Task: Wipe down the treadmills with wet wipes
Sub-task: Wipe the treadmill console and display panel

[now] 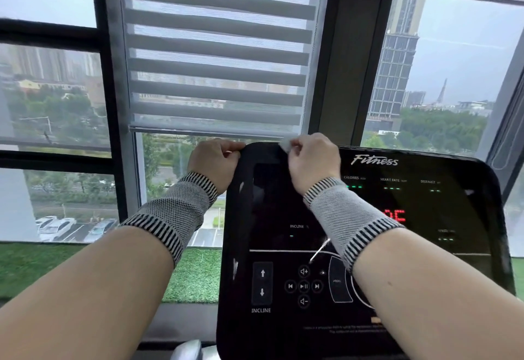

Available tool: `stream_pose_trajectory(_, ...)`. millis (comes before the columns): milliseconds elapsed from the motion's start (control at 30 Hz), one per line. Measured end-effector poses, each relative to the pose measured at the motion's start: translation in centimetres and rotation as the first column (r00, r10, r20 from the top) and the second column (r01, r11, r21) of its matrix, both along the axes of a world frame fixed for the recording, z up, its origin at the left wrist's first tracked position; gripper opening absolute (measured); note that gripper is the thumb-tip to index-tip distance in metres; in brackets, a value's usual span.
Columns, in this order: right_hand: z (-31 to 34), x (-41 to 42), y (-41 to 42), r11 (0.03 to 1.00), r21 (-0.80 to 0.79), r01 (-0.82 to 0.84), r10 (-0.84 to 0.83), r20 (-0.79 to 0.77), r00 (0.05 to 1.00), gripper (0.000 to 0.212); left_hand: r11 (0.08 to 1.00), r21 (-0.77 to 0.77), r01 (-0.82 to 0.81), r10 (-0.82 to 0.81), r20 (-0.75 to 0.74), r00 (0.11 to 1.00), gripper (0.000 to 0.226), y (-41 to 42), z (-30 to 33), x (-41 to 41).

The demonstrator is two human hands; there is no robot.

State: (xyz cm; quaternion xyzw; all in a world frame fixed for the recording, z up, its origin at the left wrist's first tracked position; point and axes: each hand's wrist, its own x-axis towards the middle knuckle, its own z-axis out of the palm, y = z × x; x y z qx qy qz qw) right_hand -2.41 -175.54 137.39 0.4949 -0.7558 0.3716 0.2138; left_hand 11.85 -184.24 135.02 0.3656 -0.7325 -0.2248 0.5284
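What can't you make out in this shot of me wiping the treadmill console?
- Wet wipe, head view: mostly hidden inside the right hand; its size and fold are unclear.
- Console: bottom cut off by the frame edge; fine print there is too small and blurred.
- Red digits: partly covered by the right wristband.
- Left hand fingertips: hidden behind the console's top corner.

The wipe [287,144] is mostly hidden under the right hand [313,158]; only 1 white corner shows. The left hand [213,161] fingertips curl out of sight behind the console [425,246] edge. Console cut off at the bottom edge; its lowest text too small to read.
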Motion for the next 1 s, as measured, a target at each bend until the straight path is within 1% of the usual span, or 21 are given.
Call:
stream_pose_trajectory(67, 0.3, 1.3, -0.6, 0.997, 0.045, -0.059, 0.060, -0.037, 0.997, 0.023, 1.000, 0.006, 0.000, -0.001, 0.010, 1.000, 0.020, 0.1, 0.0, 0.2)
stream_pose_trajectory(100, 0.5, 1.2, -0.5, 0.997, 0.061, -0.056, 0.060, -0.055, 0.997, 0.024, 1.000, 0.009, 0.005, -0.005, 0.012, 1.000, 0.020, 0.1, 0.1, 0.2)
stream_pose_trajectory(167, 0.6, -0.3, 0.3, 0.998, 0.062, -0.012, 0.016, -0.065, 0.998, 0.026, 1.000, 0.011, 0.016, -0.016, 0.016, 1.000, 0.020, 0.2, 0.2, 0.2)
stream_pose_trajectory(267, 1.0, -1.2, 1.1, 0.998, 0.043, 0.051, -0.050, -0.033, 0.998, 0.028, 1.000, 0.009, 0.019, -0.019, 0.020, 1.000, 0.020, 0.2, 0.2, 0.3)
stream_pose_trajectory(333, 1.3, 0.1, 0.1, 0.993, 0.114, 0.014, 0.000, -0.123, 0.992, 0.029, 1.000, 0.017, 0.015, -0.016, 0.024, 1.000, 0.020, 0.3, 0.2, 0.3)
stream_pose_trajectory(433, 1.9, 2.8, -1.4, 0.976, 0.195, -0.096, 0.143, -0.241, 0.960, 0.030, 0.999, 0.030, 0.038, -0.038, 0.015, 0.999, 0.020, 0.4, 0.4, 0.5)
stream_pose_trajectory(467, 2.1, 2.5, -1.5, 0.975, 0.202, -0.089, 0.140, -0.258, 0.956, 0.030, 0.998, 0.038, 0.049, -0.049, 0.007, 0.999, 0.019, 0.4, 0.4, 0.6)
stream_pose_trajectory(500, 2.3, 1.8, -1.5, 0.977, 0.209, -0.048, 0.104, -0.267, 0.958, 0.030, 0.997, 0.047, 0.056, -0.056, -0.005, 0.998, 0.018, 0.3, 0.3, 0.8)
stream_pose_trajectory(567, 2.4, 0.4, -0.9, 0.985, 0.165, 0.049, -0.009, -0.235, 0.972, 0.029, 0.996, 0.075, 0.056, -0.052, -0.061, 0.997, 0.015, 0.0, -0.2, 1.2)
stream_pose_trajectory(600, 2.3, 0.2, -0.7, 0.987, 0.145, 0.066, -0.033, -0.219, 0.975, 0.027, 0.994, 0.095, 0.062, -0.053, -0.095, 0.994, 0.015, -0.1, -0.5, 1.5)
stream_pose_trajectory(633, 2.0, 0.5, -0.8, 0.988, 0.145, 0.051, -0.016, -0.234, 0.972, 0.027, 0.991, 0.113, 0.069, -0.055, -0.118, 0.991, 0.016, -0.1, -0.8, 1.6)
stream_pose_trajectory(733, 1.2, 3.0, -1.8, 0.970, 0.217, -0.108, 0.177, -0.325, 0.929, 0.029, 0.985, 0.146, 0.093, -0.072, -0.145, 0.987, 0.020, 0.1, -1.3, 1.8)
stream_pose_trajectory(767, 1.2, 3.4, -2.0, 0.961, 0.247, -0.127, 0.211, -0.352, 0.912, 0.029, 0.981, 0.157, 0.110, -0.085, -0.158, 0.984, 0.023, 0.3, -1.2, 1.8)
stream_pose_trajectory(800, 1.5, 3.3, -2.2, 0.958, 0.260, -0.120, 0.213, -0.367, 0.906, 0.029, 0.978, 0.166, 0.126, -0.098, -0.165, 0.981, 0.025, 0.4, -1.1, 1.9)
stream_pose_trajectory(900, 2.9, 2.6, -2.5, 0.958, 0.276, -0.077, 0.171, -0.337, 0.926, 0.029, 0.969, 0.194, 0.155, -0.117, -0.193, 0.974, 0.029, 0.5, -1.2, 2.4)
stream_pose_trajectory(933, 3.1, 2.8, -2.7, 0.952, 0.296, -0.080, 0.187, -0.354, 0.916, 0.029, 0.966, 0.205, 0.160, -0.118, -0.205, 0.972, 0.029, 0.6, -1.2, 2.4)
stream_pose_trajectory(1000, 3.3, 3.7, -3.2, 0.922, 0.368, -0.122, 0.278, -0.410, 0.869, 0.030, 0.964, 0.217, 0.154, -0.106, -0.218, 0.970, 0.030, 0.7, -1.4, 2.3)
